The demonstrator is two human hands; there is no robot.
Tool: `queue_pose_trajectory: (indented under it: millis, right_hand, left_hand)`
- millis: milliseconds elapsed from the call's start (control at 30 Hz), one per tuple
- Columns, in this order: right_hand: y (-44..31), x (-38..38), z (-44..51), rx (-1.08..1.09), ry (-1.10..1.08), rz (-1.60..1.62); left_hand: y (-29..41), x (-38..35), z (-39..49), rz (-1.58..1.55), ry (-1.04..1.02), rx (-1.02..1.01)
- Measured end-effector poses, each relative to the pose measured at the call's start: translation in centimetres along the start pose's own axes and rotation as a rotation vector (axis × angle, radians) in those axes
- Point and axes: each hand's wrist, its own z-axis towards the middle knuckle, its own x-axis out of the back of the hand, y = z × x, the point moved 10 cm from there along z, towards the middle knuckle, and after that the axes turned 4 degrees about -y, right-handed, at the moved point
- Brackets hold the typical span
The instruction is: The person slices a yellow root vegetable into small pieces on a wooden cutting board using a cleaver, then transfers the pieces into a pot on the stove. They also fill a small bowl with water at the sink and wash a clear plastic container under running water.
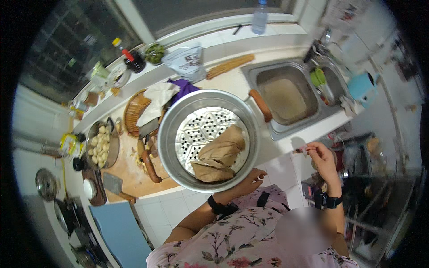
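In front of me a round metal steamer (167, 127) stands on the counter, wooden handles (260, 105) at its sides. On its perforated bottom (191, 134) lies a folded brown bundle (221, 150), which looks like cloth. My left hand (249, 182) is beside the steamer's near right rim, fingers slightly apart and holding nothing; whether it touches the wall, I cannot tell. Out to the right, past the counter edge, my right hand (321, 160) pinches a small pinkish object (301, 149), too small to name.
Left of the steamer are a cutting board (129, 181), a cleaver (114, 183), a bowl of peeled garlic cloves (100, 144) and a wicker basket (132, 115). To the right, the sink (285, 90) holds cloudy water. A bundle of thin tan sticks (231, 66) lies behind.
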Motion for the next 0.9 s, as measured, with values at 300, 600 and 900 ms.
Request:
queue_pose_trajectory:
  millis: [300, 600, 900]
  right_hand:
    - [1.5, -1.9, 10.5, 0.075, -0.411, -0.009]
    - [-2.7, -8.0, 13.5, 0.178, -0.818, 0.214]
    - [-4.8, -12.9, 13.9, 0.094, -0.839, 0.204]
  left_hand:
    - [0.0, 1.5, -0.9, -0.042, 0.396, 0.277]
    - [-0.8, 0.1, -12.8, -0.075, 1.125, 0.590]
    - [2.0, 6.6, -25.8, 0.115, 1.530, 0.657]
